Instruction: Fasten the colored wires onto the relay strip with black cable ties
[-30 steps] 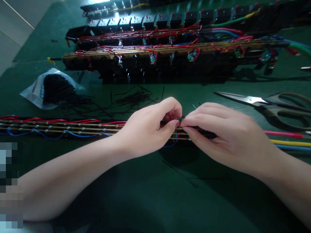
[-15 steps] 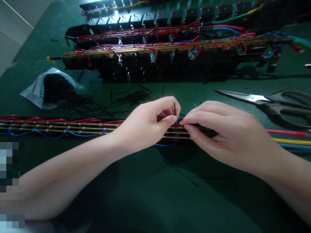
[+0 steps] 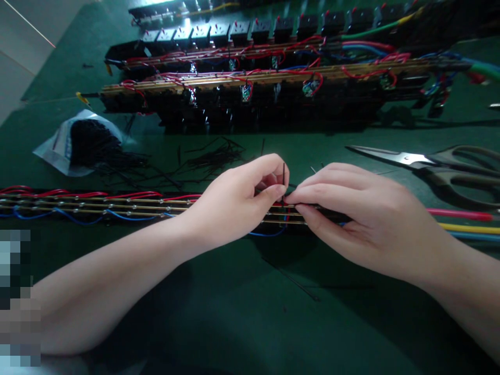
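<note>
A long strip of brass rails with red and blue wires (image 3: 128, 207) runs across the green table, under both hands. My left hand (image 3: 250, 192) is closed in a pinch on a thin black cable tie (image 3: 283, 174), whose end sticks up past the thumb and forefinger. Close beside it, the fingertips of my right hand (image 3: 355, 208) press together at the rails, near a red wire. What lies between the right fingertips is hidden. One loose black cable tie (image 3: 292, 280) lies on the table in front of the strip.
Behind on the left, a clear plastic bag (image 3: 58, 148) spills black cable ties, and more ties (image 3: 216, 156) lie scattered beside it. Large scissors (image 3: 425, 159) rest at the right. Wired socket strips (image 3: 265, 78) line the back. Red, yellow and blue cables (image 3: 464, 227) leave the strip's right end.
The upright end of the cable tie has shifted slightly to the right. My right fingertips have moved slightly left; both hands otherwise keep their place.
</note>
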A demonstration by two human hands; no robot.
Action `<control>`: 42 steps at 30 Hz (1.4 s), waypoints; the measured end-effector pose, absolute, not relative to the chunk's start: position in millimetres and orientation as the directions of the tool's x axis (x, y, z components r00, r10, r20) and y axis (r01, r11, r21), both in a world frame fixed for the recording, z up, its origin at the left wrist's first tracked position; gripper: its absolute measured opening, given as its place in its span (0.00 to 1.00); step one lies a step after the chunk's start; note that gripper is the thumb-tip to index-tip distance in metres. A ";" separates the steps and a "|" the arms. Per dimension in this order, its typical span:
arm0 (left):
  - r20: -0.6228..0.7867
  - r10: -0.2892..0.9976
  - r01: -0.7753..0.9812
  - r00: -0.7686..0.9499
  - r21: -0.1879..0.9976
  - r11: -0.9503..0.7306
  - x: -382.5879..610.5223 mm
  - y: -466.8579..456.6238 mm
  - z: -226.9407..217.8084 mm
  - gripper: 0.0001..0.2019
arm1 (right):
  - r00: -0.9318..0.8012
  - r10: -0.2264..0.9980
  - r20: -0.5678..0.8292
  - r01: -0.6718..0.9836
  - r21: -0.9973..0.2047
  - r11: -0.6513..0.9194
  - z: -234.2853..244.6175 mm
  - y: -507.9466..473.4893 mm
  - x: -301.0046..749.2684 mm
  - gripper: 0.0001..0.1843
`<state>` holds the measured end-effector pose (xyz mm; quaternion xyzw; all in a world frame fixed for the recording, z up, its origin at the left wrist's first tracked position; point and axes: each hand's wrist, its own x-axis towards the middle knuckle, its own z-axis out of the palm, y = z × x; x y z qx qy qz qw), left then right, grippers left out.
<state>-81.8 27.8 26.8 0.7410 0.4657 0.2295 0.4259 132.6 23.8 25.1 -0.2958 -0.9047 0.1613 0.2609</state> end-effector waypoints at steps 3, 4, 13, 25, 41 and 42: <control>-0.045 0.898 0.505 0.437 0.838 -0.204 -81.0 27.4 25.4 0.03 | -0.692 0.604 0.396 0.443 -0.427 0.788 24.7 23.7 132.6 0.09; -0.038 0.901 0.506 0.432 0.838 -0.207 -80.9 27.4 25.2 0.03 | -0.688 0.605 0.400 0.449 -0.421 0.789 24.3 23.5 132.7 0.10; -0.050 0.920 0.476 0.388 0.866 -0.154 -81.0 28.6 25.9 0.05 | -0.703 0.581 0.410 0.446 -0.383 0.809 23.4 23.8 133.8 0.09; -0.036 0.903 0.481 0.429 0.855 -0.194 -82.2 28.5 22.9 0.04 | -0.706 0.603 0.372 0.464 -0.399 0.791 23.8 23.9 131.5 0.10; -0.056 0.933 0.535 0.357 0.831 -0.154 -81.0 25.4 25.4 0.02 | -0.726 0.583 0.366 0.447 -0.393 0.804 24.8 23.2 133.4 0.08; -0.057 0.935 0.550 0.350 0.821 -0.155 -80.7 25.4 26.0 0.03 | -0.723 0.586 0.365 0.449 -0.396 0.801 24.6 23.0 133.3 0.09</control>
